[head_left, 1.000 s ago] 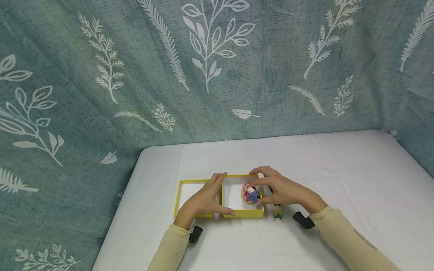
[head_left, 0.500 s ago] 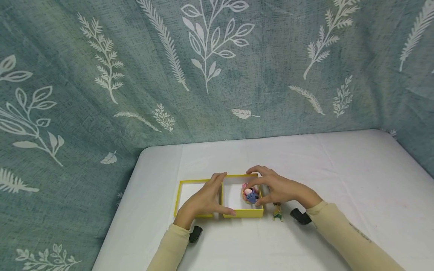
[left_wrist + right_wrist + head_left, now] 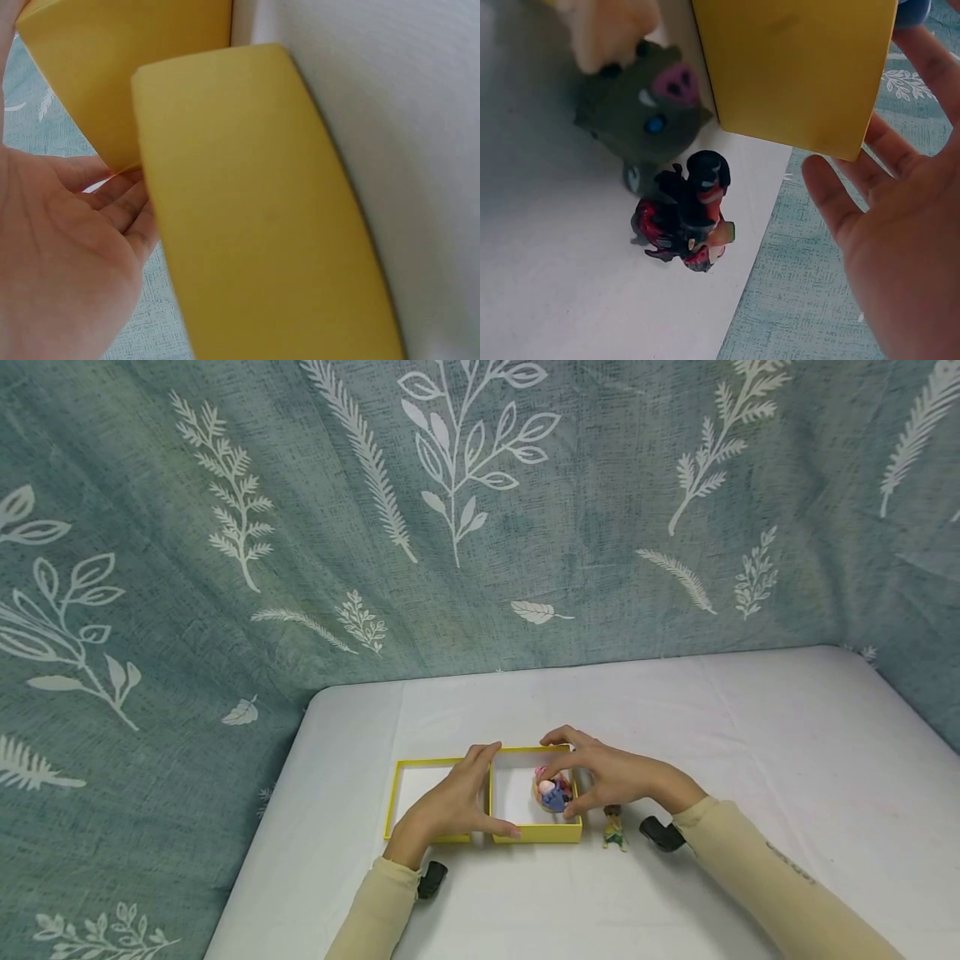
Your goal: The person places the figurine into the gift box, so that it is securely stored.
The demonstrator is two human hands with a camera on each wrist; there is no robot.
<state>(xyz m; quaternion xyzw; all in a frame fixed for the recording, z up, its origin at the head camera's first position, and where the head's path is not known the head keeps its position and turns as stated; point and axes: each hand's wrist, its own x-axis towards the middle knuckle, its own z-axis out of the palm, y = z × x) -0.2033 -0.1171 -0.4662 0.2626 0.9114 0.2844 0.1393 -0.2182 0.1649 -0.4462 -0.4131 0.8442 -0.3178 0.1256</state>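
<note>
In the head view an open yellow box (image 3: 537, 834) with a white inside stands on the table. My left hand (image 3: 444, 810) holds its left side, thumb at the front edge and fingertips at the far corner. My right hand (image 3: 621, 774) reaches over the right side, thumb and index finger pinching a small blue figurine (image 3: 556, 799) with a pale round head inside the box. Pink and orange parts show around it, partly covered by my fingers. In the right wrist view a bit of blue figurine (image 3: 913, 11) shows by my fingers, behind the yellow wall.
Left of the box lies its shallow yellow-rimmed lid (image 3: 429, 762). Right of it is a green-clad figurine (image 3: 614, 832). The right wrist view shows a boar-headed figurine (image 3: 641, 112) and a black-and-red figurine (image 3: 690, 214). A leaf-patterned curtain (image 3: 480, 527) hangs behind the table.
My right hand has shifted slightly left, and the blue figurine's pale head has moved left with it. More of the green-clad figurine is uncovered. My left hand stays on the box.
</note>
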